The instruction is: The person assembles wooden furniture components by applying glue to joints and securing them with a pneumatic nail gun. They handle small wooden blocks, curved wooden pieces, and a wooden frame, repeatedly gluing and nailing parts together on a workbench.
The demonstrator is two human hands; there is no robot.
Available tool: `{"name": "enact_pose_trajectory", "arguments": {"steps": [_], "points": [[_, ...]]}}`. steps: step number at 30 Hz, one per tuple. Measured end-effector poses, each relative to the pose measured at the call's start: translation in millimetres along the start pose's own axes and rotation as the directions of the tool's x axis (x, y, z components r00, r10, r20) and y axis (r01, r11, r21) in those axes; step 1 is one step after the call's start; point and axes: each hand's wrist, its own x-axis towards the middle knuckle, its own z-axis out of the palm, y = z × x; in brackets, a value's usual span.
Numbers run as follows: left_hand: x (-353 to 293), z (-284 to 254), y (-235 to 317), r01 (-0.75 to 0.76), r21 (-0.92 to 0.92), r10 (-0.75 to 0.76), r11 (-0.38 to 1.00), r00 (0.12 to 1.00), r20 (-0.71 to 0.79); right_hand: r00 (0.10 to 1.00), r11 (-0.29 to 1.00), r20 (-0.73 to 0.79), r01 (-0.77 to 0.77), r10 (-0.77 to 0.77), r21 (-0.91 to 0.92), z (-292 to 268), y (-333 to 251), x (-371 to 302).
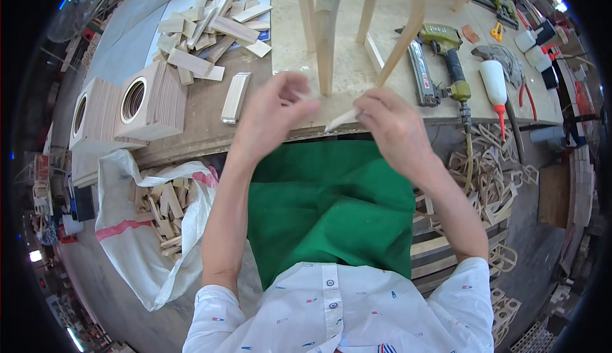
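My right hand (396,133) is closed in a pinch on the end of a small pale wood slat (342,121), just above the bench's front edge. To its left my left hand (273,116) is raised with curled fingers; something pale shows by the fingertips, too small to make out. In front of both hands stands a wooden frame with upright legs (326,66). Another wood strip (375,53) lies between its legs. Left of my left hand rests a short stack of slats (236,98) on the bench.
A heap of loose slats (217,31) covers the back left, behind two wooden blocks with round holes (150,101). At right lie a green nail gun (451,59), a white glue bottle (493,82) and red pliers (528,95). A white sack (121,244) of offcuts stands below left.
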Motion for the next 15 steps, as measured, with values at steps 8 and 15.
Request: {"name": "enact_pose_trajectory", "arguments": {"steps": [8,15], "points": [[56,8,-12,0.060,0.102,-0.085,0.993,0.962,0.260,0.997,0.989,0.008,-0.071,0.073,-0.129,-1,37,12],[54,29,-16,-0.020,0.022,0.013,1.000,0.961,0.278,0.994,0.973,-0.030,-0.109,0.106,-0.203,7,49,7]]}}
